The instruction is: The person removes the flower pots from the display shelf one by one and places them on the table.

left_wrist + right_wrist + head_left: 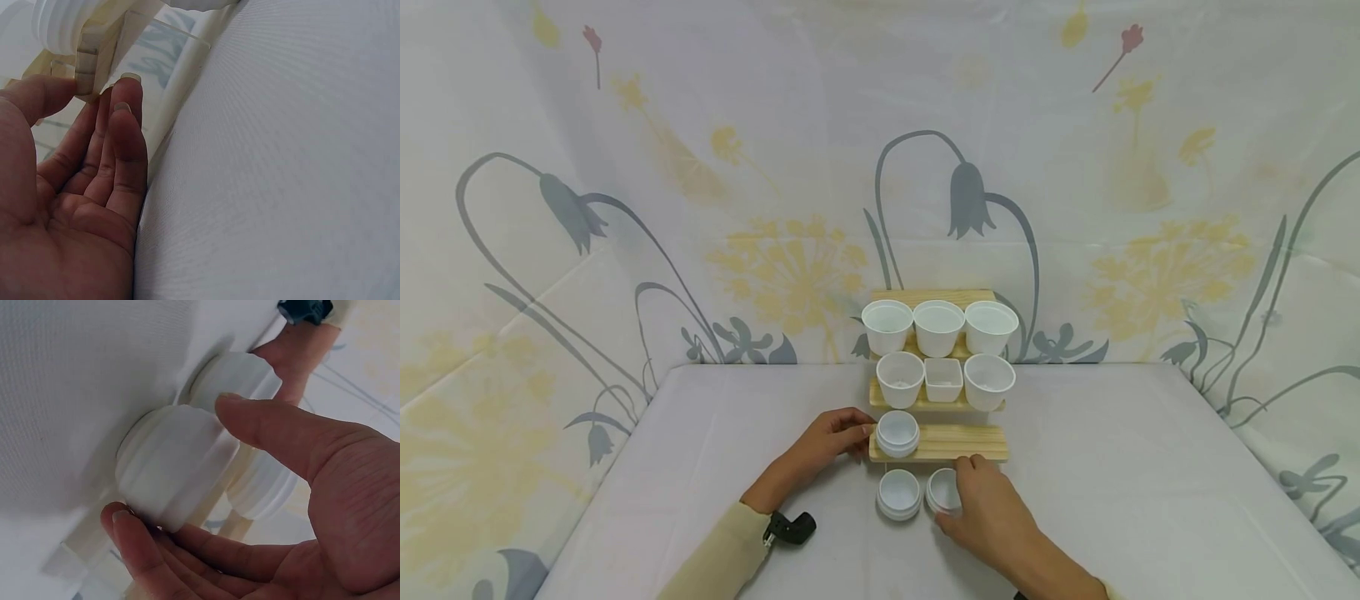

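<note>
A tiered wooden display stand [958, 443] with clear supports stands at the middle of the table. My left hand [838, 433] pinches the left end of its lowest step, thumb and fingertips at the wood's edge in the left wrist view. On that step sits a small white jar [897, 434] with a ridged side. In front of the stand, my right hand [992, 512] grips another white jar [178, 465] on the table, thumb on one side and fingers curled round the other. A third white jar [898, 495] stands just to its left.
White round cups [938, 328] line the upper step. On the middle step, a square white cup [943, 380] stands between two round ones. A floral cloth [797, 167] hangs behind the white-covered table [1112, 483].
</note>
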Available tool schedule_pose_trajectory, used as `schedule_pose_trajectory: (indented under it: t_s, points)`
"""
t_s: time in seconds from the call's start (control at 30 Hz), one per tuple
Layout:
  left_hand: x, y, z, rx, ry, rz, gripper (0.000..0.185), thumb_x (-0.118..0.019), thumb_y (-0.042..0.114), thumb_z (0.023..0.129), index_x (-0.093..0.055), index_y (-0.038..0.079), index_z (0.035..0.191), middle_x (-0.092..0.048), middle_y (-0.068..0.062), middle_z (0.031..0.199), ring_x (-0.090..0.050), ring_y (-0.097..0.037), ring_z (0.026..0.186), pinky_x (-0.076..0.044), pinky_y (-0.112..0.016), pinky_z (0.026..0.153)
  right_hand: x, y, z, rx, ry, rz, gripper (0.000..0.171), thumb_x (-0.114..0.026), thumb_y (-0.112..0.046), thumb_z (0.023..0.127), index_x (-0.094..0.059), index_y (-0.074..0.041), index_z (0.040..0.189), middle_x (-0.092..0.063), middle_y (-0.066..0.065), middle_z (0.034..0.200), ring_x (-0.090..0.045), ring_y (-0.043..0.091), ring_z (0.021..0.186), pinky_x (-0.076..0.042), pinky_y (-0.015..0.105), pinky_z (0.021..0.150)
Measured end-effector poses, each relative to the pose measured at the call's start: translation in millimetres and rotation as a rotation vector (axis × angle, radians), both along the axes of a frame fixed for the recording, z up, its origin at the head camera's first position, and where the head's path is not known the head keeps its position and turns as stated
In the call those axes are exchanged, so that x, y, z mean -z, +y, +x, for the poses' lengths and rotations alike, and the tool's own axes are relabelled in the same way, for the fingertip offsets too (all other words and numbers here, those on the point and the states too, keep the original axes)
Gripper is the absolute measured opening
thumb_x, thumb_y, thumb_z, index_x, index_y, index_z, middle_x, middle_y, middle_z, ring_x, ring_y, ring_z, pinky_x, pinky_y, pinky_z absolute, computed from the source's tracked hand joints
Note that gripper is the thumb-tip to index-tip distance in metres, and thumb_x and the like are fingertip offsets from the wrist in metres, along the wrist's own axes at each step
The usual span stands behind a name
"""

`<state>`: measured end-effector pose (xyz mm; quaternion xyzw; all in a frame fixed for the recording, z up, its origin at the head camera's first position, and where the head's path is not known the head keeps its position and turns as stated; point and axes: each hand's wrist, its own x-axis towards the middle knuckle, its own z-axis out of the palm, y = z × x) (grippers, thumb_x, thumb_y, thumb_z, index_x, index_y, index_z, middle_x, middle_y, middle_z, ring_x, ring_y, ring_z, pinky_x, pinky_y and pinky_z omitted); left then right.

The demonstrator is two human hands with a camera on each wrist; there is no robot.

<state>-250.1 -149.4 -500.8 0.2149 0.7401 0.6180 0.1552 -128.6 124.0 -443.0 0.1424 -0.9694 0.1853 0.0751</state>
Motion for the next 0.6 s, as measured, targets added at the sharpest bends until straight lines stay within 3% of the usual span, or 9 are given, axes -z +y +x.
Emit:
schedule_pose_trajectory:
  t_s: [0.3, 0.6]
  points:
    - [-0.4, -0.7, 0.8, -0.005, -0.006, 0.002, 0.027, -0.060, 0.015, 0.109, -0.067, -0.006, 0.123, -0.071, -0.004, 0.098, -0.066, -0.019, 0.088, -0.058, -0.029, 0.077, -16.7, 4.0, -2.2, -0.040, 0.101, -0.126, 0.044, -0.099, -0.023, 0.073, -0.067, -0.007, 0.101, -0.063, 0.004, 0.095, -0.058, 0.014, 0.076, -0.053, 0.035, 0.068]
    - [-1.5, -0.1, 0.5, -0.005, 0.001, -0.014, 0.028, -0.060, 0.016, 0.108, -0.067, -0.006, 0.124, -0.071, -0.005, 0.099, -0.067, -0.018, 0.089, -0.058, -0.030, 0.079, -29.0, 0.8, -10.2, -0.040, 0.093, -0.189, 0.042, -0.096, -0.025, 0.079, -0.068, -0.008, 0.106, -0.067, 0.007, 0.104, -0.063, 0.019, 0.091, -0.056, 0.039, 0.078]
